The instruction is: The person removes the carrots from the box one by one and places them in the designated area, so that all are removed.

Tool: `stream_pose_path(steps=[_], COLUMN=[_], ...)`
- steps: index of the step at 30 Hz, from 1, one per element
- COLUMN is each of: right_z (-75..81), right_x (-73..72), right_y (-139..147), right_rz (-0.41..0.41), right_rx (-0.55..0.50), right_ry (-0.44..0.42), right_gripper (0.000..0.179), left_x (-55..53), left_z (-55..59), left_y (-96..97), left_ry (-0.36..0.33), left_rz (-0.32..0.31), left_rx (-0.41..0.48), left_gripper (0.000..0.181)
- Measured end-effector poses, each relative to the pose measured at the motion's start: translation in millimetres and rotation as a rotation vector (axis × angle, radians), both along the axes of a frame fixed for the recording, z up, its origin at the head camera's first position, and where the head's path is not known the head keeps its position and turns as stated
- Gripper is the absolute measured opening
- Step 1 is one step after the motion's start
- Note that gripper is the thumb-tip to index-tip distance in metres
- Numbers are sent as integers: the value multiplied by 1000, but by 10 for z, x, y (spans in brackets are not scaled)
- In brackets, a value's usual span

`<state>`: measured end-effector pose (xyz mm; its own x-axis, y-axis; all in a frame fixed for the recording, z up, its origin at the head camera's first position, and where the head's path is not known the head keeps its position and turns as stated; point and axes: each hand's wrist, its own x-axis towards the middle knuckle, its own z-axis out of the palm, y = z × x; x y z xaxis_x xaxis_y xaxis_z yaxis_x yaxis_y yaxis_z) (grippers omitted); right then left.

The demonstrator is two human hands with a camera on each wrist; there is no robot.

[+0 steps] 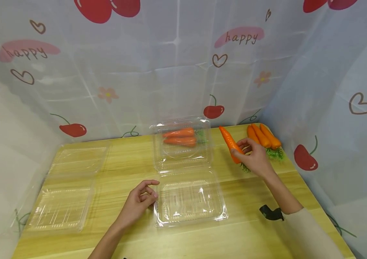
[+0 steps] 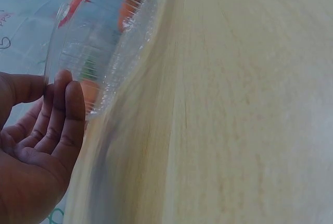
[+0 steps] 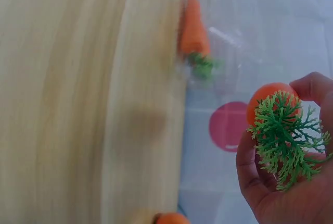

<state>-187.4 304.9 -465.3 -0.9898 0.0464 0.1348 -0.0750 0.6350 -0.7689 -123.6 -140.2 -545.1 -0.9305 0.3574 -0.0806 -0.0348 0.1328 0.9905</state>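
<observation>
My right hand (image 1: 251, 156) grips an orange carrot (image 1: 229, 142) by its thick end, above the table right of an open clear plastic clamshell box. In the right wrist view, the carrot's green leafy top (image 3: 286, 135) hangs towards the palm. My left hand (image 1: 139, 199) is at the left edge of the box's near half (image 1: 189, 201), and in the left wrist view its thumb and fingers (image 2: 67, 109) pinch the clear rim. Two carrots (image 1: 180, 141) show at the far half (image 1: 183, 162); whether they lie in it or behind it I cannot tell.
Three more carrots (image 1: 262, 136) with green tops lie at the table's back right corner. A second open clear box (image 1: 63, 205) lies at the left. Near the right sleeve is a black object (image 1: 270, 213). Printed curtains (image 1: 157, 82) stand behind and beside the wooden table (image 1: 248, 233).
</observation>
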Motion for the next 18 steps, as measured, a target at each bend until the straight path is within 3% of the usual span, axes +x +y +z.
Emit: stream_pose_path(steps=[7, 14, 18], right_z=[-216, -298, -330], right_x=[-199, -362, -451], right_y=[180, 254, 216], right_rz=[-109, -72, -62], right_rx=[34, 298, 380], right_ry=[-43, -67, -68], right_gripper=[54, 49, 45], left_x=[2, 0, -14], left_z=[-9, -6, -2], left_y=[-1, -10, -24], left_ry=[-3, -2, 3], left_rz=[3, -2, -7], left_rx=[-7, -2, 13], left_gripper=[44, 44, 44])
